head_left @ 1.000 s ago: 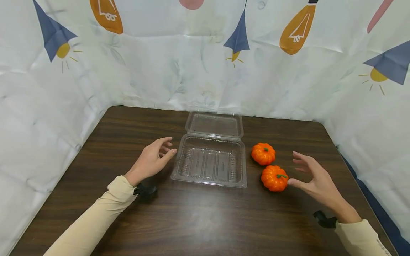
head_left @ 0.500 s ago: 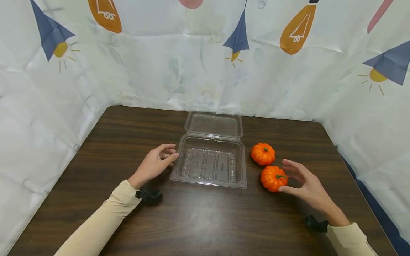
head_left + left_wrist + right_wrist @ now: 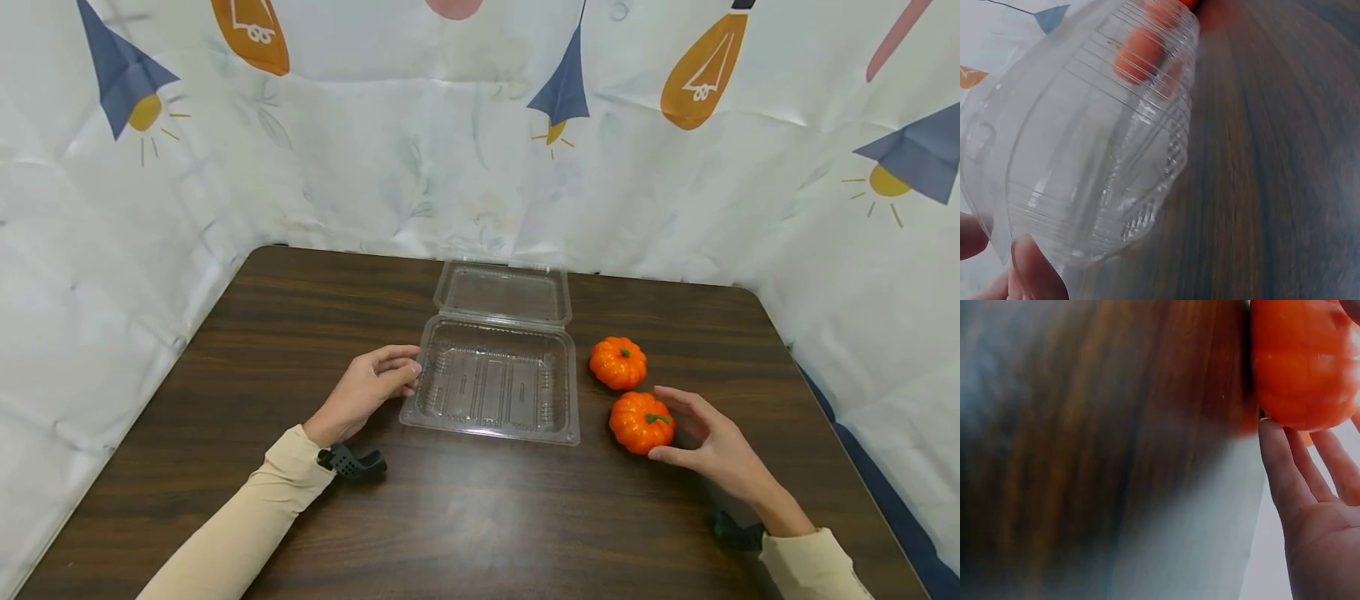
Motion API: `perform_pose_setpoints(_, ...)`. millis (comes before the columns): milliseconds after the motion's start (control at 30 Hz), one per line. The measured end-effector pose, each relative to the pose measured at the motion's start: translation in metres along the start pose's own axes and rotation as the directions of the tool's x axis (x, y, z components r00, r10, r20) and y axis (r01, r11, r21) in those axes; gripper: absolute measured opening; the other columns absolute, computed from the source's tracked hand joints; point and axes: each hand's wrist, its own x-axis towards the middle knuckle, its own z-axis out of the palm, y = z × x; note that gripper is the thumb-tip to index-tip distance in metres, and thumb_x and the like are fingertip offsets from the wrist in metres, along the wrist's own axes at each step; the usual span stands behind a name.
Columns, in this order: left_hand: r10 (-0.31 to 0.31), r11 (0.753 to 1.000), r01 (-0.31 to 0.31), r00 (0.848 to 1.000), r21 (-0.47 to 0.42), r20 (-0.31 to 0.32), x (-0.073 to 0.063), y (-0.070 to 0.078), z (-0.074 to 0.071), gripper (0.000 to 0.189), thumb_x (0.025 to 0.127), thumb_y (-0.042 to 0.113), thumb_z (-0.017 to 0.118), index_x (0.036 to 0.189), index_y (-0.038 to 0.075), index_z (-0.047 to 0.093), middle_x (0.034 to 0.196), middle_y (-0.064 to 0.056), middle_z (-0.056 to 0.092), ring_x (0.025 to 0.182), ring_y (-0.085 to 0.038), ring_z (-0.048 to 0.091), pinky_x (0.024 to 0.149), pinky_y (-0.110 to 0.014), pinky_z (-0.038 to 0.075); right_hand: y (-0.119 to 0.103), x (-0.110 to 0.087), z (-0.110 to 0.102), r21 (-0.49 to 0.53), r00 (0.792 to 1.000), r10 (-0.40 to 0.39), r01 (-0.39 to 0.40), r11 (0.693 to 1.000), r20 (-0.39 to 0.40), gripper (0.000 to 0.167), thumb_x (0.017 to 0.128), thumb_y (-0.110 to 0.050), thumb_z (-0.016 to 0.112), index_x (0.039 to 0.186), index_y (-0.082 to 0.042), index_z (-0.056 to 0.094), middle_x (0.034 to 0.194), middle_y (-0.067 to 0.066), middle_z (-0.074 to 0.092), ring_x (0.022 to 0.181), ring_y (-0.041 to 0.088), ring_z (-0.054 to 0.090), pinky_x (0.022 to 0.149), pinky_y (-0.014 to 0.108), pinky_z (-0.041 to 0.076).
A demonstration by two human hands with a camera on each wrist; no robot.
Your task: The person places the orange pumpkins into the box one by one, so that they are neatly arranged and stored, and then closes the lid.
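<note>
A clear plastic clamshell container (image 3: 491, 435) lies with its lid folded back on the dark wooden table. My left hand (image 3: 367, 387) is at its left rim; in the left wrist view, the thumb and a finger (image 3: 1035, 272) pinch that edge. To the container's right are two small orange pumpkins with green stems. My right hand (image 3: 708, 442) curves around the right side of the nearer pumpkin (image 3: 636, 425), thumb in front and fingers behind. Up close in the right wrist view, fingertips (image 3: 1269, 428) meet the orange skin. The farther pumpkin (image 3: 617, 363) sits just behind, untouched.
Behind the container, its lid (image 3: 502, 293) reaches close to the table's back edge. White patterned fabric (image 3: 465, 167) hangs around the back and sides. The brown table (image 3: 465, 517) extends in front of the container. Dark wrist straps (image 3: 352, 461) sit below both hands.
My right hand has moved left and nearer, its fingers coming around the nearer pumpkin. The left hand has moved slightly right and nearer, onto the container's left rim. Pumpkins and container stayed in place.
</note>
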Motion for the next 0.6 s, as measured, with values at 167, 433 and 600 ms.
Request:
perform_pose_setpoints(167,-0.004,0.997,0.007,0.999,-0.081,0.034,0.000,-0.002,-0.002,0.053,0.104,0.014,0.063,0.151,-0.002,0.045,0.109,0.003,0.068,0.089,-0.005,0.067,0.081,-0.020,0.061,0.002,-0.002,0.000,-0.011,1.000,-0.017,0.017,1.000,0.019,0.076,0.085,-0.012,0.086,0.151,-0.015,0.049,0.147,-0.016,0.051,0.124,-0.018,0.048,0.099,0.001,0.044)
perform_pose_setpoints(433,-0.011,0.990,0.024,0.995,-0.137,0.096,-0.004,-0.001,-0.004,0.057,0.104,0.011,0.063,0.154,-0.004,0.040,0.104,0.007,0.069,0.088,-0.004,0.069,0.081,-0.019,0.062,-0.001,-0.002,0.000,-0.029,1.000,-0.019,0.019,0.999,0.013,0.069,0.086,-0.014,0.086,0.147,-0.017,0.054,0.141,-0.027,0.051,0.125,-0.020,0.048,0.099,0.000,0.043)
perform_pose_setpoints(600,-0.014,0.990,0.030,0.993,-0.138,0.113,-0.004,-0.003,-0.004,0.057,0.104,0.013,0.063,0.154,-0.004,0.040,0.105,0.006,0.069,0.090,-0.006,0.070,0.083,-0.022,0.062,-0.009,-0.001,-0.005,-0.028,1.000,-0.005,0.005,1.000,-0.001,0.068,0.086,-0.014,0.085,0.146,-0.017,0.055,0.140,-0.024,0.053,0.123,-0.020,0.050,0.099,0.000,0.044)
